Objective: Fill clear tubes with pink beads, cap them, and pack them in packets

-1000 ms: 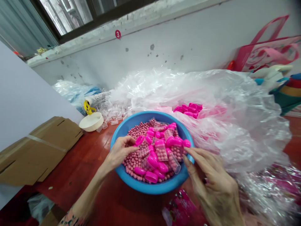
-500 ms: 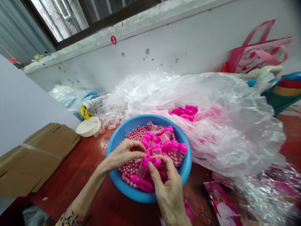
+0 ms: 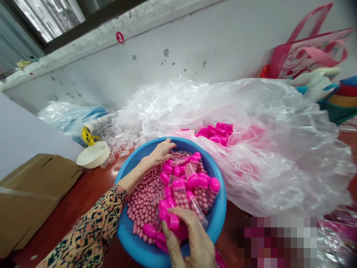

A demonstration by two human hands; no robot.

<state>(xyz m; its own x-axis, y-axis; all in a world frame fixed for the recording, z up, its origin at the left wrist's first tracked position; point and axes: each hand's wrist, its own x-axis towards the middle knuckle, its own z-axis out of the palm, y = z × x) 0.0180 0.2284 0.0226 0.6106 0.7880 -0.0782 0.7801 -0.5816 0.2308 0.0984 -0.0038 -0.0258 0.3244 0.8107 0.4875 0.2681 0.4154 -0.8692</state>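
A: Beads?
B: Dusty pink, round, loose, heaped on the left side of the blue basin.
A: Containers?
B: Clear plastic, bead-filled, pink-capped, jumbled at mixed angles, center-right.
A: Front cap?
B: Glossy hot pink, tilted, raised over the basin's near part.

Blue basin, right hand cut off by bottom edge; cardboard by left; lower-right patch pixelated.

Daylight whitens the window; glare sparkles on plastic sheeting; the table darkens beside the blue basin; pixelation masks the lower right; edges look stretched.
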